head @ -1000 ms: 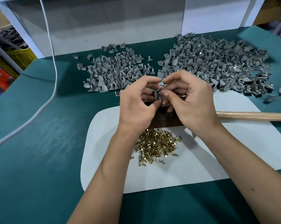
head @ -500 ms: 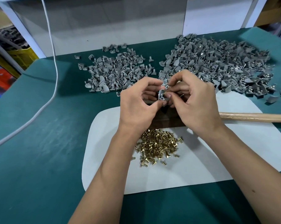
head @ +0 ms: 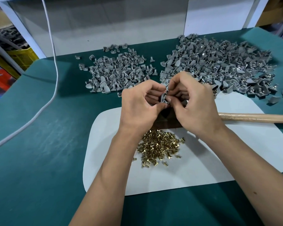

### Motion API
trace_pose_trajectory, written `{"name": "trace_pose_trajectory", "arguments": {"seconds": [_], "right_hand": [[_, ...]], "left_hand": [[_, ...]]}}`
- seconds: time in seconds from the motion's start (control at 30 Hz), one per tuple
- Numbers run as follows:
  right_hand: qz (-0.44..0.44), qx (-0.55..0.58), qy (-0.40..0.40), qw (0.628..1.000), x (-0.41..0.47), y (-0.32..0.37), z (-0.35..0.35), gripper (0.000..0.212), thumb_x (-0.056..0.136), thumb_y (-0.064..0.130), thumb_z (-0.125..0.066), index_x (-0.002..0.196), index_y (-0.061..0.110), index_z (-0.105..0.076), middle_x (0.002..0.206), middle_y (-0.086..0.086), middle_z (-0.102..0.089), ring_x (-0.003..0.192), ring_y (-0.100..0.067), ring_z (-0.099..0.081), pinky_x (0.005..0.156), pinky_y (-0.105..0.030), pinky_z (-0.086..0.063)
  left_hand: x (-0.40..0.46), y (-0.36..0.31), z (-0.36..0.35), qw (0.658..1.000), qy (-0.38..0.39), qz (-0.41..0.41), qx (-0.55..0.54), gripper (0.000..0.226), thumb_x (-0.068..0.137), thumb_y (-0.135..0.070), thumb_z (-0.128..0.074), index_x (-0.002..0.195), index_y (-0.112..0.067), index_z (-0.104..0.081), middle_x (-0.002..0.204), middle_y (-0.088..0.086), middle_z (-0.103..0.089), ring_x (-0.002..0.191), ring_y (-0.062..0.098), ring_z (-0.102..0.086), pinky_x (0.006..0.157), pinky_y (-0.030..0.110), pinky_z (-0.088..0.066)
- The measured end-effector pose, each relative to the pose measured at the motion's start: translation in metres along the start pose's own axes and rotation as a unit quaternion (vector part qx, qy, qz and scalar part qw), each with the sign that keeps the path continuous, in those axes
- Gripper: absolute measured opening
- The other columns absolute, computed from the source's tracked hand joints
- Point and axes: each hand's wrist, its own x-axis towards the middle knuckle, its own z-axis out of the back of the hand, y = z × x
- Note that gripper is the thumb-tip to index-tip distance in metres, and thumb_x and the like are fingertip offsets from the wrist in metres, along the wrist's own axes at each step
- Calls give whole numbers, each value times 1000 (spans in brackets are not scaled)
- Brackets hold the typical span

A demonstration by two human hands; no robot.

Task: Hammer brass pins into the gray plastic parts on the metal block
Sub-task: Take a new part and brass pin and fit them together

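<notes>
Mid-frame, both hands raised just above the dark metal block [head: 166, 123]. Left hand [head: 137, 105] pinching one gray plastic part [head: 164, 97] between thumb and curled fingers; right hand [head: 197, 105] with fingertips closed on the same part from the other side, probably seating a brass pin, though the pin itself too small to make out. Part held roughly upright, long axis running top to bottom of the frame, directly over the block's far edge; block straight below and slightly toward the frame bottom, mostly hidden by both wrists. Judged step: pin being started by hand, hammering not yet begun. Next move likely a short drop of the part onto the block. Hammer handle [head: 254, 117] lying across the right of the frame, long axis left to right, just beside the right wrist, so right hand the nearer one for it; head hidden. Heap of brass pins [head: 158, 146] below the block, between the forearms. Two piles of gray parts: upper centre pile [head: 114, 74] and larger upper right pile [head: 219, 62]. White mat [head: 202, 168] on green tabletop [head: 39, 160]. White cable [head: 55, 75] looping down upper left. Pale wall panels behind, yellow crate [head: 18, 57] at far left.
</notes>
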Motion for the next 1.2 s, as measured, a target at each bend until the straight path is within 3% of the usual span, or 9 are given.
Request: {"name": "trace_pose_trajectory", "arguments": {"seconds": [0.27,0.53,0.67,0.8,1.03,1.2], "right_hand": [[44,-39,4,998,-2,3,-2,26,81,-10,-68,91,11,-58,78,4,-61,72,-10,-61,65,-21,-51],[13,-15,15,1000,1,-8,3,15,88,1,-71,99,11,-68,89,4,-71,85,-6,-69,78,-32,-59],[24,-31,16,999,3,-13,5,13,88,5,-74,99,12,-76,91,5,-75,87,-2,-69,82,-22,-56],[51,-52,11,997,3,-14,3,9,88,8,-75,96,12,-78,91,6,-73,85,-1,-64,82,-13,-48],[40,-67,24,997,3,-16,1,7,91,6,-70,96,10,-73,91,3,-68,85,-3,-57,82,-6,-39],[37,-60,47,996,3,-15,1,6,92,5,-67,97,8,-70,94,0,-67,86,-7,-57,82,-9,-40]], "left_hand": [[-2,1,-1,1000,-14,-7,-1,34,66,3,-91,95,-5,-77,82,2,-74,72,10,-69,69,23,-58],[4,3,-1,996,2,57,-72,43,66,3,-92,99,-15,-71,89,-2,-75,82,11,-73,77,26,-61],[2,9,-1,994,-9,62,-88,45,66,-3,-95,102,-14,-69,94,2,-77,87,17,-74,81,32,-62],[-4,14,0,994,-10,55,-99,42,69,-7,-94,103,-14,-69,95,3,-76,88,19,-74,83,29,-60],[-5,17,5,994,-8,18,-108,34,75,-1,-88,106,-5,-75,96,3,-78,89,17,-77,85,27,-60],[-8,18,3,994,-11,16,-110,29,77,4,-85,104,0,-76,95,9,-78,90,19,-77,87,30,-60]]}}
